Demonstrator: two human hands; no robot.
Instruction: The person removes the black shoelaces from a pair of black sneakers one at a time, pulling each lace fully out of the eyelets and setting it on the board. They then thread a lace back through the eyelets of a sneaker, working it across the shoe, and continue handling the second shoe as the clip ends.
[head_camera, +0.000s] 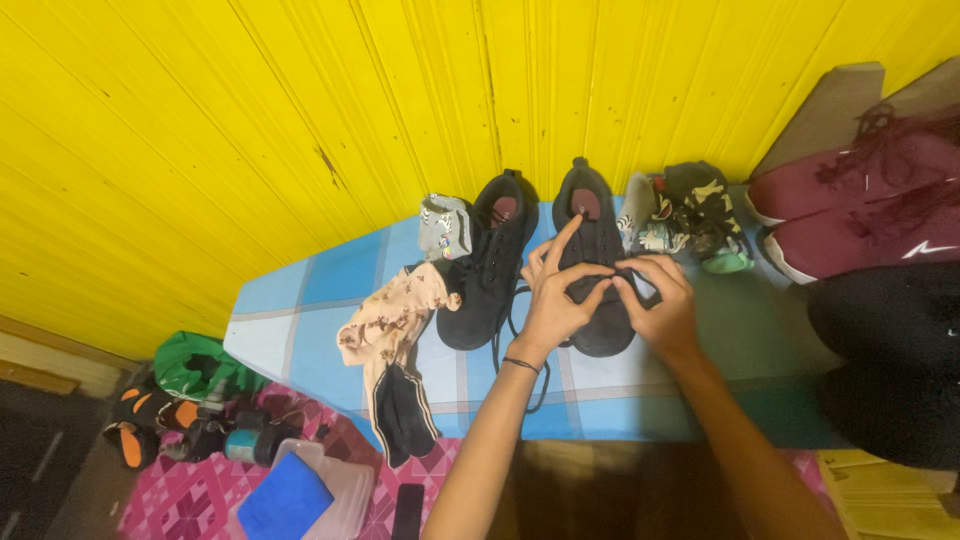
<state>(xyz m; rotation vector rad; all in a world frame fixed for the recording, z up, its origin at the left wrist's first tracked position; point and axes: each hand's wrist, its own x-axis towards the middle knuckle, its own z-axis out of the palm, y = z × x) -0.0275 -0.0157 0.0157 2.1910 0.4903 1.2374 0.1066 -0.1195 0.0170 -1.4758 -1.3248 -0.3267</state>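
My forearms ran off the bottom edge, elbows cut away; nearest me the blue checked table (300, 300) showed its front edge, while its right end sank into shadow; my left hand (556, 300) and right hand (660, 305) sat together over the toe half of the right black shoe (597, 260), covering much of its upper; each grip was pinched on the black lace (610, 281), left forefinger sticking out toward the tongue; how the lace was crossed under my fingers I could not tell; the shoe lay flat on the table, toe toward me, dark all over with a reddish insole patch at the heel opening; a loose lace end trailed off the table edge; just beside it lay the left black shoe (490, 260); farther off stood the yellow wall (300, 100).
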